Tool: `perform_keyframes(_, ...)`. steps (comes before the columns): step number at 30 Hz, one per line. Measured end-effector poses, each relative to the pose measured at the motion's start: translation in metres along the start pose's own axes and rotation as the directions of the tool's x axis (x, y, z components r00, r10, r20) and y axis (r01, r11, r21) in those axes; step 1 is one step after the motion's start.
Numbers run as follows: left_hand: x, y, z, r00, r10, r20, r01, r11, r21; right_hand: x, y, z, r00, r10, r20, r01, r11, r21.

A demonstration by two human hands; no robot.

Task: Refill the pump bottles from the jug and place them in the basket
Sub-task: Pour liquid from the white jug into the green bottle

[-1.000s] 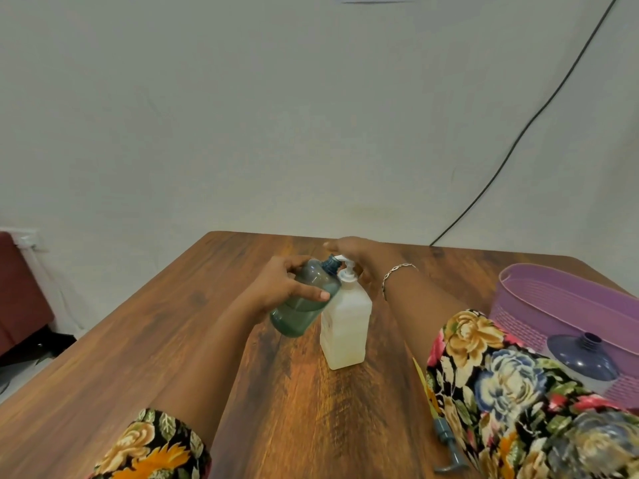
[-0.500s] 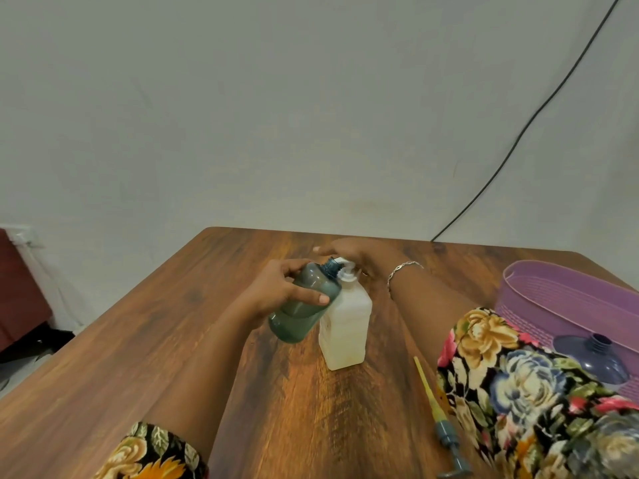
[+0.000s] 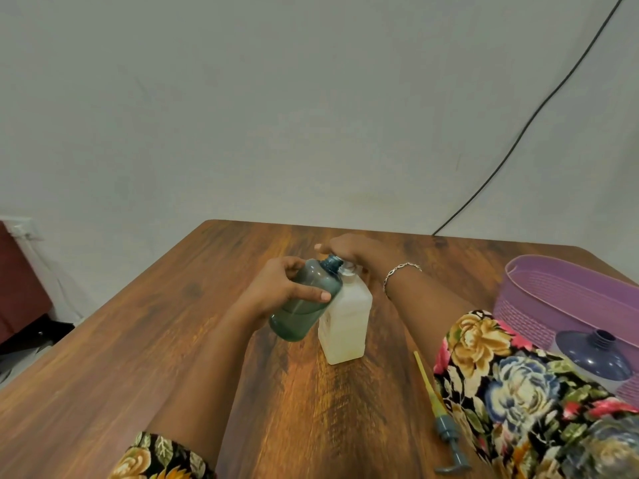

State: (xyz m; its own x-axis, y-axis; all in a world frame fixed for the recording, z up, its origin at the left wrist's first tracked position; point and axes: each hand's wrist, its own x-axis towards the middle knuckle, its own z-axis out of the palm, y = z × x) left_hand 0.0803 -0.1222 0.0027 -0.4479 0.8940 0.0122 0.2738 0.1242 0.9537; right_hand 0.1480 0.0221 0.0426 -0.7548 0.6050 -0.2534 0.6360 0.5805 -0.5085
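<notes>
My left hand (image 3: 281,288) grips a teal see-through bottle (image 3: 306,302) without its pump, tilted so its open neck leans against the top of a white square bottle (image 3: 345,323). That white bottle stands upright mid-table. My right hand (image 3: 349,248) rests over its pump top, fingers closed on it. The teal bottle's pump (image 3: 444,426), with its yellow tube, lies on the table near the front right. A purple basket (image 3: 553,292) stands at the right with a purple-topped bottle (image 3: 593,356) at its near side.
The brown wooden table (image 3: 173,340) runs to a pale wall. A black cable (image 3: 518,133) hangs down the wall at the right. Dark red furniture (image 3: 17,278) stands off the table's left edge. My flowered sleeve (image 3: 511,385) covers part of the basket.
The view has shifted slightly. Both hands and the two bottles keep nearly the same pose; the teal bottle stays tilted against the white one.
</notes>
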Motion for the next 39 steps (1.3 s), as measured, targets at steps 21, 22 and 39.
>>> perform_keyframes(21,-0.005,-0.008,0.007,0.997,0.023,-0.070,-0.031,0.994,-0.107,0.000,0.002,-0.006,0.995,0.025,0.096,-0.047,0.971,0.233)
perform_keyframes(22,-0.005,-0.008,0.008,0.997,0.024,-0.075,-0.032,0.994,-0.109,0.000,0.003,-0.007,0.995,0.027,0.094,-0.049,0.971,0.235)
perform_keyframes(39,-0.004,-0.007,0.011,0.995,0.041,-0.085,-0.055,0.985,-0.162,0.000,0.002,-0.006,0.994,0.033,0.105,-0.058,0.968,0.242)
